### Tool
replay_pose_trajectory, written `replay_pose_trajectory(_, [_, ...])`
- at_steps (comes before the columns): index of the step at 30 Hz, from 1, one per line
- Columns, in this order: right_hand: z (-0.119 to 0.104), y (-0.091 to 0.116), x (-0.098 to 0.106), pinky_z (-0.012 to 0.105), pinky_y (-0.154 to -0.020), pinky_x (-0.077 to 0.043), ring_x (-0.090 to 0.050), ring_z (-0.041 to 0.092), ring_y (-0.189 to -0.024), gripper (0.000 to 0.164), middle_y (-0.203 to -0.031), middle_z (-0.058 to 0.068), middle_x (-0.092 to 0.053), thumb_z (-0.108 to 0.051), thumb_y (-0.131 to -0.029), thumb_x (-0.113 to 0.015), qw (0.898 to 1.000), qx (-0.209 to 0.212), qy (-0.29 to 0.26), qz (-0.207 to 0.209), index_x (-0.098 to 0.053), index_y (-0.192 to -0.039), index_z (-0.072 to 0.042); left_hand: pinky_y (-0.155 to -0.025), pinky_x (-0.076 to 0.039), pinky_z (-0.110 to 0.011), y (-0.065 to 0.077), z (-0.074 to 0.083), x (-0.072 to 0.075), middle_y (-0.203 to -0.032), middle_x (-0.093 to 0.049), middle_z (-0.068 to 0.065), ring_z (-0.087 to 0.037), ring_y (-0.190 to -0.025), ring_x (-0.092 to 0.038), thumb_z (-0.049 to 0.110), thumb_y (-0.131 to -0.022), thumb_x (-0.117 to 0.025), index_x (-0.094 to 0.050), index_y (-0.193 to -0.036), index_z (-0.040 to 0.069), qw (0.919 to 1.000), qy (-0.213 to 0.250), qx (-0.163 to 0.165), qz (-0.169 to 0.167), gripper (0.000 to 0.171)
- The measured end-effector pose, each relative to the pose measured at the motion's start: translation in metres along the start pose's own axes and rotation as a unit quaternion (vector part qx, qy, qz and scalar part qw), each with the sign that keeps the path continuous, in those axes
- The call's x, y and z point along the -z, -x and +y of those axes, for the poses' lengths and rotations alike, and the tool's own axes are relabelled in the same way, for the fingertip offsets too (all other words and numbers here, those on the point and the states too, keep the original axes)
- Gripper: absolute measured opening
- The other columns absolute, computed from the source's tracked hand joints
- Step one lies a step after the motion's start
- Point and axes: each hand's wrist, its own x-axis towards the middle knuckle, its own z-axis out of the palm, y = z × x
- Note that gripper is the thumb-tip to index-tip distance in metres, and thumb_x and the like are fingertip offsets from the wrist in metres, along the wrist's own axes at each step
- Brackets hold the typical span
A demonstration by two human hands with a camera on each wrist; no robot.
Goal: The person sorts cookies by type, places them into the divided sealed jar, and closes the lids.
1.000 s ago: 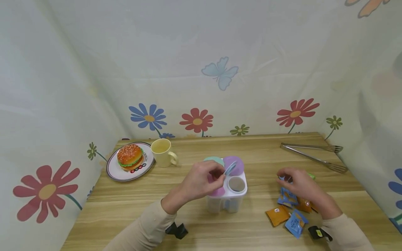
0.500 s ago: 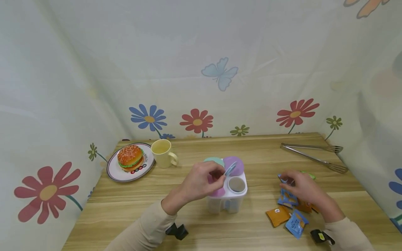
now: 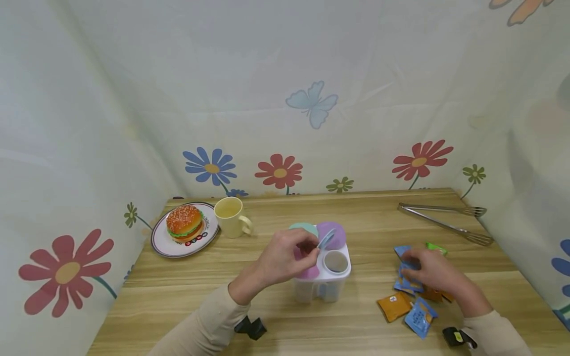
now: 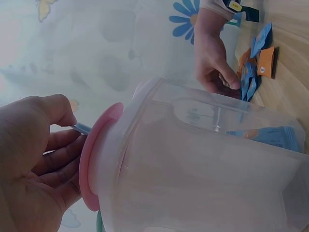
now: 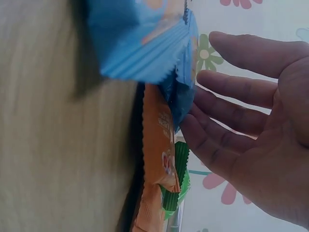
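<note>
My left hand (image 3: 281,254) pinches a light blue round lid (image 3: 327,238), raised at an angle beside an uncovered round opening (image 3: 335,261) in a white-topped, clear plastic container (image 3: 329,291). Pink (image 3: 309,272), purple (image 3: 334,234) and teal (image 3: 305,227) lids cover the other openings. Through the clear wall, the left wrist view shows a blue packet (image 4: 277,137) inside. Over a pile of small snack packets, my right hand (image 3: 434,271) has its fingers spread loosely, fingertips right at the blue packets (image 5: 181,92). Orange packets (image 5: 157,140) and a green packet (image 3: 436,248) lie beside them.
A plate (image 3: 160,242) with a hamburger (image 3: 184,223) stands at the back left, next to a yellow mug (image 3: 229,217). Metal tongs (image 3: 445,222) lie at the back right. One orange packet (image 3: 394,306) and one blue packet (image 3: 420,317) lie nearer the front.
My right hand has shifted a little toward me and to the right over the packets, baring more of the upper blue packet and the green one. The left hand stays still with the lid.
</note>
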Motion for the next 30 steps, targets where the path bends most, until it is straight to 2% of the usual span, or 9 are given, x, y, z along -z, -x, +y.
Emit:
replay_pose_trajectory(17, [0.0056, -0.0001, 0.0014, 0.052, -0.084, -0.053, -0.064, 0.035, -0.1, 0.045, -0.106, 0.016, -0.068, -0.025, -0.08, -0.079, 0.998, 0.001, -0.003, -0.058, -0.065, -0.109, 0.006, -0.065, -0.054, -0.015, -0.0003, 0.0007, 0.0006, -0.083, -0.068, -0.001, -0.004, -0.071, -0.06, 0.007, -0.083, -0.073, -0.069, -0.095, 0.004, 1.0, 0.004, 0.002, -0.004, 0.013])
replay_pose_trajectory(27, [0.007, -0.0004, 0.0007, 0.047, -0.081, -0.055, -0.065, 0.03, -0.097, 0.044, -0.104, 0.012, -0.068, -0.028, -0.08, -0.078, 0.998, -0.001, -0.014, -0.068, -0.066, -0.108, 0.004, -0.065, -0.054, -0.015, -0.0003, 0.0019, 0.0013, -0.083, -0.068, -0.002, -0.006, -0.071, -0.061, 0.008, -0.083, -0.073, -0.069, -0.095, 0.004, 1.0, 0.0, 0.005, -0.003, 0.014])
replay_pose_trajectory(30, [0.0067, -0.0006, -0.0001, 0.044, -0.079, -0.055, -0.064, 0.025, -0.094, 0.041, -0.102, 0.008, -0.068, -0.028, -0.08, -0.079, 0.998, -0.014, -0.014, -0.068, -0.067, -0.107, 0.001, -0.065, -0.054, -0.014, -0.0006, 0.0015, 0.001, -0.083, -0.068, -0.001, -0.006, -0.072, -0.061, 0.007, -0.083, -0.073, -0.069, -0.095, 0.004, 1.0, 0.0, 0.005, -0.002, 0.014])
